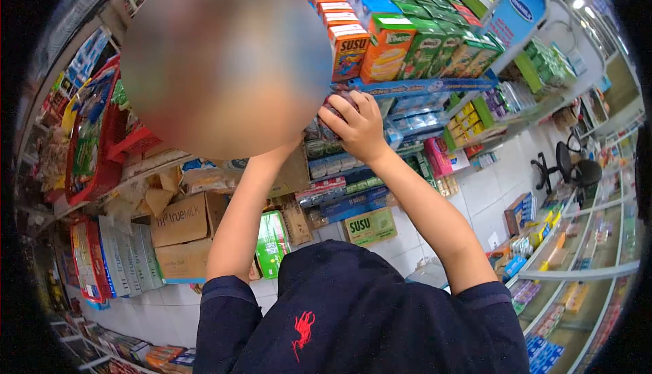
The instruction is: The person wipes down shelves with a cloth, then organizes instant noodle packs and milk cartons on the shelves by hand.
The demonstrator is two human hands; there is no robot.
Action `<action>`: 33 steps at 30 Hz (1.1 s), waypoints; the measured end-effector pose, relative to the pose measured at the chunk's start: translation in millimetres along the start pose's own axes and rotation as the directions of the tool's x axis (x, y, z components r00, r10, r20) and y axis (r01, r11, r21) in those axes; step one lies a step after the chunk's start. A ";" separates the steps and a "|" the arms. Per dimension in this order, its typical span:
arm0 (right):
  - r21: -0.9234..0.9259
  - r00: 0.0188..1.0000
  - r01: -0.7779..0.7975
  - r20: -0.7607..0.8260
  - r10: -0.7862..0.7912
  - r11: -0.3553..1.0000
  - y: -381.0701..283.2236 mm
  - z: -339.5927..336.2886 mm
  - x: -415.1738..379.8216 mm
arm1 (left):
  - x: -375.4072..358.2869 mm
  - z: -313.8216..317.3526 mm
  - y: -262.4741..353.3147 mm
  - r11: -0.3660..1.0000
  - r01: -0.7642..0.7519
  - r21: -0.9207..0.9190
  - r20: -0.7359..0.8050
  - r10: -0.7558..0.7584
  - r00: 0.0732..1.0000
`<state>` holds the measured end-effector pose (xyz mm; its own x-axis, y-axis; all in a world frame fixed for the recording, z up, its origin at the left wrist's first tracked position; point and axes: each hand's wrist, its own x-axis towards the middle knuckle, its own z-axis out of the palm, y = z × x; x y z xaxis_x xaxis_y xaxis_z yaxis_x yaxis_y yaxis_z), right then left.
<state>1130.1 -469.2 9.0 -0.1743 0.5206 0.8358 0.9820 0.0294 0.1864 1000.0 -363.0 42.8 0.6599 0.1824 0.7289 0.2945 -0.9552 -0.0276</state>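
Observation:
My right hand [356, 126] is closed, its fingers bent over a dark reddish pack [332, 110] at the edge of the milk shelf. The pack's kind is hard to make out, since the hand and a large blur cover much of it. My left forearm [234, 221] reaches up into that blur, which hides the left hand and whatever it touches. Just above the right hand stand an orange SUSU carton [349, 51] and an orange-and-yellow carton [387, 48]. Green Milo cartons [422, 48] line up to their right.
Below the hands, shelves hold drink packs [326, 191]. A green SUSU box [369, 227] and brown TrueMilk cartons [180, 221] rest lower down. A red basket [95, 136] stands left. At right are a black chair [577, 170] and glass display shelves [584, 272].

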 end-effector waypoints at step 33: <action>-0.191 0.931 -0.356 0.008 0.364 0.915 108.7 -59.3 -63.6 | 0.0 14.4 4.8 0.985 0.015 0.170 -0.194 0.019 0.981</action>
<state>1243.7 -549.7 6.7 0.1955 0.5027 0.8421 0.9467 -0.3210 -0.0281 1011.4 -364.2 32.8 0.5183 0.1157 0.8473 0.4172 -0.8991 -0.1325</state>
